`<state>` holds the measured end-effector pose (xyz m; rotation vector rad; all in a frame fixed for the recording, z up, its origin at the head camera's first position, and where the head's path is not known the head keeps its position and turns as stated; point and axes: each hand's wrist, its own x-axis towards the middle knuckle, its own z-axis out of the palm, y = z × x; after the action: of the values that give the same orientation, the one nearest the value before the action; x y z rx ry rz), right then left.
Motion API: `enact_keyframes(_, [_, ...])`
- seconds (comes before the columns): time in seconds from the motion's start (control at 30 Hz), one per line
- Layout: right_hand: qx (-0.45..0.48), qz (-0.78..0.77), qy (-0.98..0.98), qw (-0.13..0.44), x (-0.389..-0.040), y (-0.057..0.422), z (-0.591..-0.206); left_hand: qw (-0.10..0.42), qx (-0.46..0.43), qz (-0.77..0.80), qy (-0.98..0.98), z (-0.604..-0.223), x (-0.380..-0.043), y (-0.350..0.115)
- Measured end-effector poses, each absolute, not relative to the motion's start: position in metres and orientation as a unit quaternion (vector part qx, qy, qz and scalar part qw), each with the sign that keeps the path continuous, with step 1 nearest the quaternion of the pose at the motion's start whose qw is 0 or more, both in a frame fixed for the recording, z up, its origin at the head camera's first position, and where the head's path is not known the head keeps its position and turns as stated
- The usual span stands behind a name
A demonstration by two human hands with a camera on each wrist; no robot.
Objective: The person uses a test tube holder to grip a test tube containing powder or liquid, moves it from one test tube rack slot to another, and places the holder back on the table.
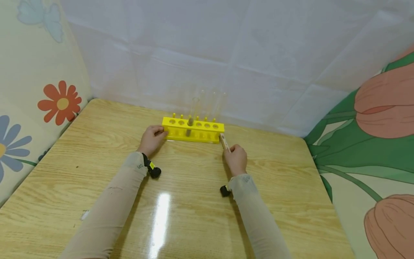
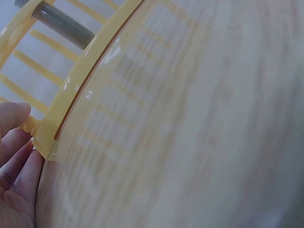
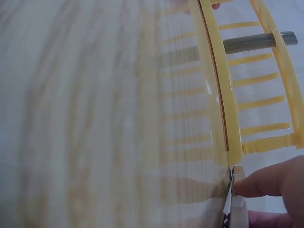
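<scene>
A yellow test tube rack (image 1: 194,124) stands near the back of the table. My left hand (image 1: 152,139) grips its left end; in the left wrist view the thumb and fingers (image 2: 16,118) are at the end post. One glass test tube with dark grey contents (image 1: 190,122) stands upright in a front hole of the rack. Several clear glass tubes rise behind it at the rack's rear pegs. My right hand (image 1: 236,160) holds a light wooden test tube clamp (image 1: 224,141). The clamp's tip is right at the rack's right end, low over the table (image 3: 237,171).
The wooden table (image 1: 194,216) has a glossy surface with a bright light reflection. Close behind the rack hangs a white cloth (image 1: 181,46). Flower-patterned panels (image 1: 381,108) border the left and right sides. A small white scrap (image 1: 85,215) lies by the left forearm.
</scene>
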<state>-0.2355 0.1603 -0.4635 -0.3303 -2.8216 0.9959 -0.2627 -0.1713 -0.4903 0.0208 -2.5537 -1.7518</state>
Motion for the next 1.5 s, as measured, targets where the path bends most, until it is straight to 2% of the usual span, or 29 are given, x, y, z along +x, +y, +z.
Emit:
enact_keyframes(1.03, [-0.061, 0.288, -0.955, 0.030, -0.243, 0.154, -0.462, 0.032, 0.004, -0.565, -0.824, -0.489, -0.263, -0.176])
enact_keyframes(1.3, [-0.061, 0.315, -0.946, -0.041, -0.243, 0.162, -0.461, 0.031, 0.001, -0.561, -0.827, -0.495, -0.264, -0.173])
enact_keyframes(1.5, [-0.011, 0.314, -0.945, -0.089, -0.250, 0.177, -0.457, 0.037, -0.009, -0.563, -0.826, -0.494, -0.268, -0.171])
